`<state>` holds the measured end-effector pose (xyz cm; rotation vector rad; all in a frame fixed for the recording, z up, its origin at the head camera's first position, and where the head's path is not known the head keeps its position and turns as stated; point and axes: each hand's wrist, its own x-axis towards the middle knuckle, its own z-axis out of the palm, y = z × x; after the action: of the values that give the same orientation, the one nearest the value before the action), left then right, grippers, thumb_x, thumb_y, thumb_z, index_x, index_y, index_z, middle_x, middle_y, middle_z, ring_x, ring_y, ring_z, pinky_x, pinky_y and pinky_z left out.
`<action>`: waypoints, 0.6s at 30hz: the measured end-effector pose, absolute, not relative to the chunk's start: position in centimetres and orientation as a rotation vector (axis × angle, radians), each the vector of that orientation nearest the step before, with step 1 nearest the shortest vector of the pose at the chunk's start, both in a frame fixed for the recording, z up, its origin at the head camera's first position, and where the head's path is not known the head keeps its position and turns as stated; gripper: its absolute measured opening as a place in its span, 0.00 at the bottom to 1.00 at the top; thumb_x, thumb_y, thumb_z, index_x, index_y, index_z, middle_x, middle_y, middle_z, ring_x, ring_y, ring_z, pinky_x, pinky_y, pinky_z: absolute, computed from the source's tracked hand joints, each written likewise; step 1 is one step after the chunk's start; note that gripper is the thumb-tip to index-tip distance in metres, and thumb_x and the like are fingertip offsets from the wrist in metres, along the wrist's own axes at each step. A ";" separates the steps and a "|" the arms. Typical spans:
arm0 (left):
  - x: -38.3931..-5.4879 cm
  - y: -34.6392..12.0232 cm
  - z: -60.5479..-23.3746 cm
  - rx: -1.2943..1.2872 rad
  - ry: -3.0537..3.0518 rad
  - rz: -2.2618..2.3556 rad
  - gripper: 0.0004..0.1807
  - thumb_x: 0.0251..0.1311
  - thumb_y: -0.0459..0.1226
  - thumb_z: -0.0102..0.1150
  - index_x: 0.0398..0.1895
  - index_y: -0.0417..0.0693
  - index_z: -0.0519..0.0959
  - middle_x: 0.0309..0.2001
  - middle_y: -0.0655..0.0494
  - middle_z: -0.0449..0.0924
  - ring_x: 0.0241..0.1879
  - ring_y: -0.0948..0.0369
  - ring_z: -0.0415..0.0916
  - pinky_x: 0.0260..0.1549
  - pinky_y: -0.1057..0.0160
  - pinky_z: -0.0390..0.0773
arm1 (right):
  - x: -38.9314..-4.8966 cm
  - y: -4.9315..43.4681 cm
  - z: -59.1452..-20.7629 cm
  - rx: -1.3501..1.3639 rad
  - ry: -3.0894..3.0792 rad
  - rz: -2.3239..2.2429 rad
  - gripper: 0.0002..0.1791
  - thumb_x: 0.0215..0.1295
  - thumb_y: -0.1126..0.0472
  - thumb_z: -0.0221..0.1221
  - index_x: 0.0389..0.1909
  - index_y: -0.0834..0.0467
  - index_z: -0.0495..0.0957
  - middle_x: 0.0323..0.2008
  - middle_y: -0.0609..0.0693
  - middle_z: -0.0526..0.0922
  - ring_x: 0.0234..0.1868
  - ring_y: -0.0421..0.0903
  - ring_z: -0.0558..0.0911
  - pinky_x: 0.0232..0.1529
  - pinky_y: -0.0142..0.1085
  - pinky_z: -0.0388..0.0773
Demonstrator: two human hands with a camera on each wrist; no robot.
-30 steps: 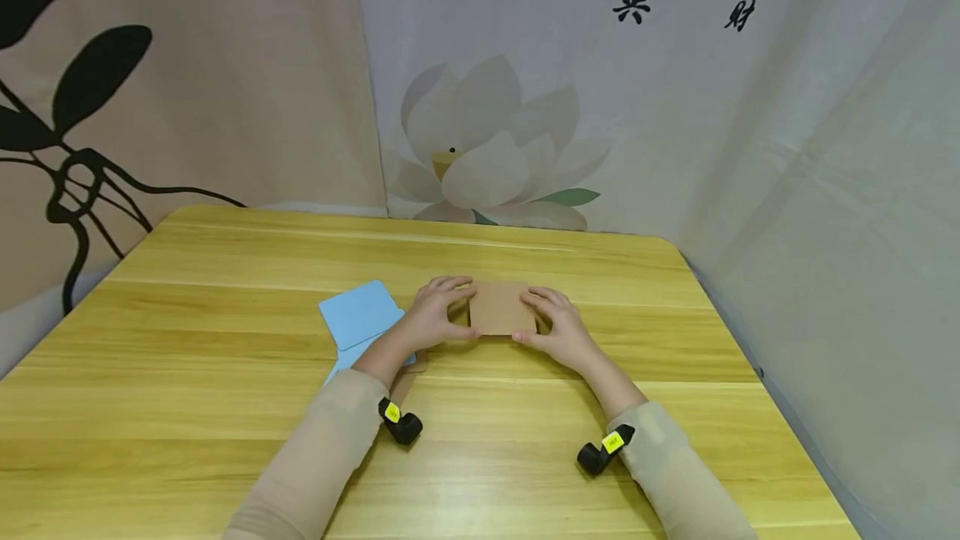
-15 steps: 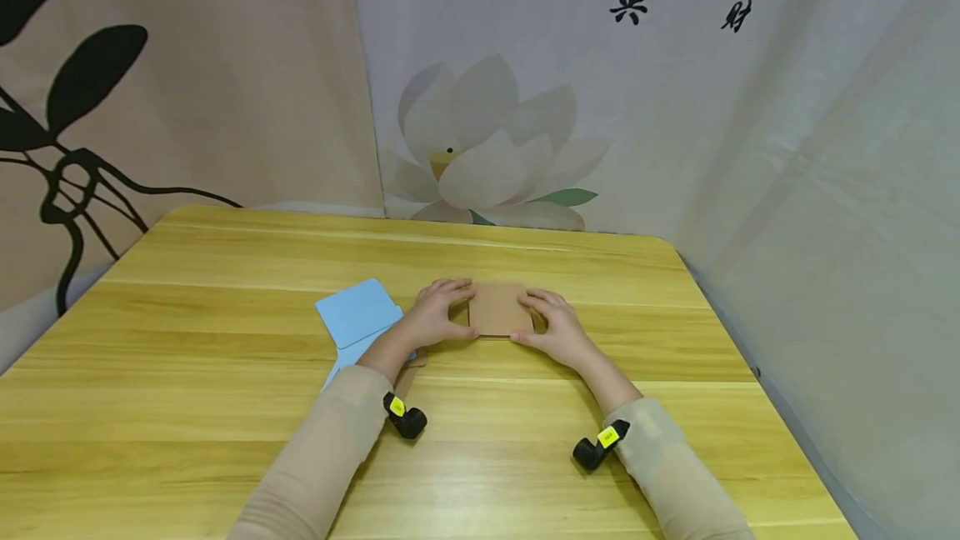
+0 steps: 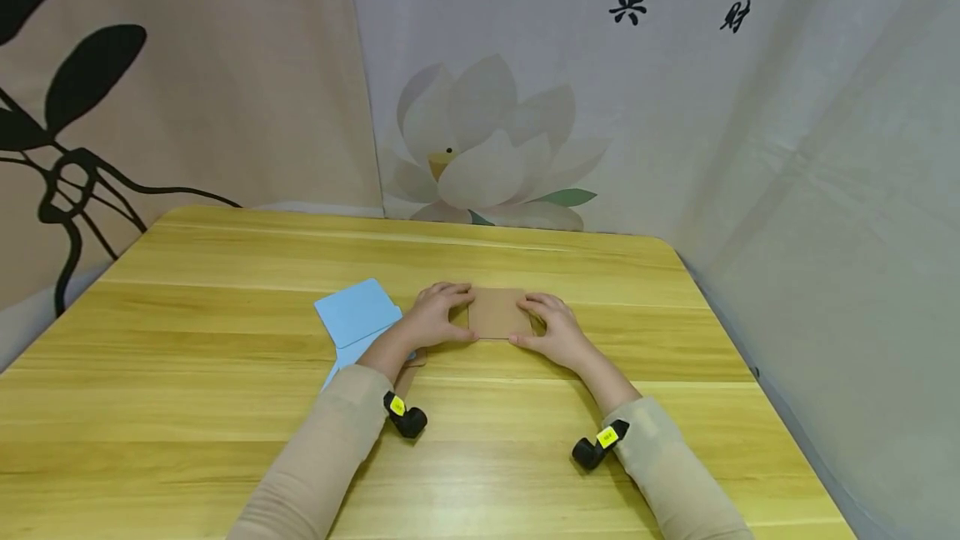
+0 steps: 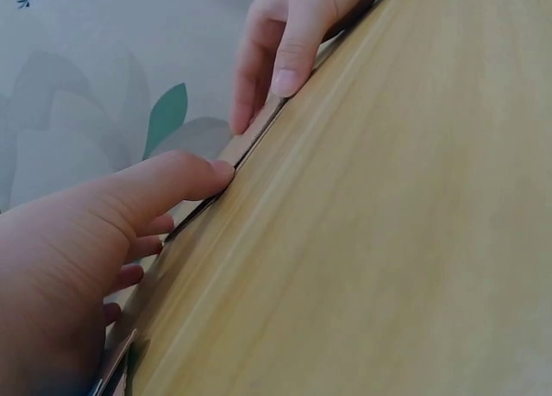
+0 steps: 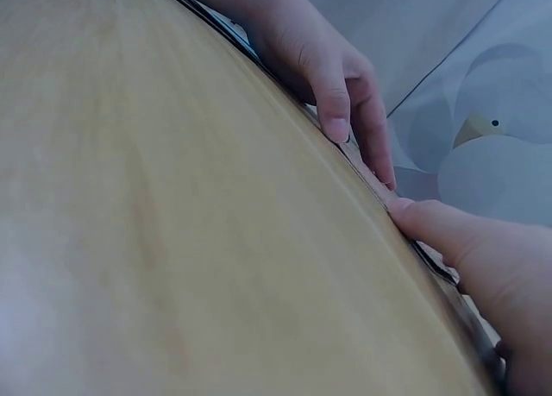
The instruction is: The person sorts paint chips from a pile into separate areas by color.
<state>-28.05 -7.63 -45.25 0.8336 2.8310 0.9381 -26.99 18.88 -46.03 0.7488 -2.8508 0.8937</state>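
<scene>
A small, roughly square piece of brown cardboard (image 3: 498, 313) lies flat and low over the middle of the table, between the two hands. My left hand (image 3: 437, 313) holds its left side, thumb at the near corner and bent fingers at the far one. Mirroring it, my right hand (image 3: 557, 327) holds the right side the same way. Both wrist views show a thumb tip (image 4: 222, 173) right at the near edge, where a thin dark line runs under the cardboard. The fingers at the far edge are partly hidden there.
Left of the cardboard lies a folded light-blue card (image 3: 362, 315), partly covered by the left forearm. Another brown cardboard piece (image 3: 407, 375) shows from under that wrist. The wooden table (image 3: 495, 457) reaches back to a curtain (image 3: 660, 132) printed with a flower.
The brown cardboard has sunk lower and flatter, its far edge coming slightly nearer. The hands keep their places at its sides, shifting only a little; the blue card stays put.
</scene>
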 end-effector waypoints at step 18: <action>-27.9 -7.6 -45.3 0.914 2.903 0.866 0.41 0.53 0.54 0.65 0.67 0.44 0.68 0.71 0.47 0.58 0.69 0.46 0.50 0.65 0.42 0.44 | -26.7 18.9 -46.2 0.745 -2.851 0.885 0.37 0.57 0.44 0.66 0.65 0.56 0.70 0.67 0.57 0.65 0.68 0.56 0.58 0.65 0.56 0.53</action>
<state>-27.93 -7.62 -45.32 0.9143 2.9031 0.8663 -26.69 18.87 -46.15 0.7451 -2.8511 0.8850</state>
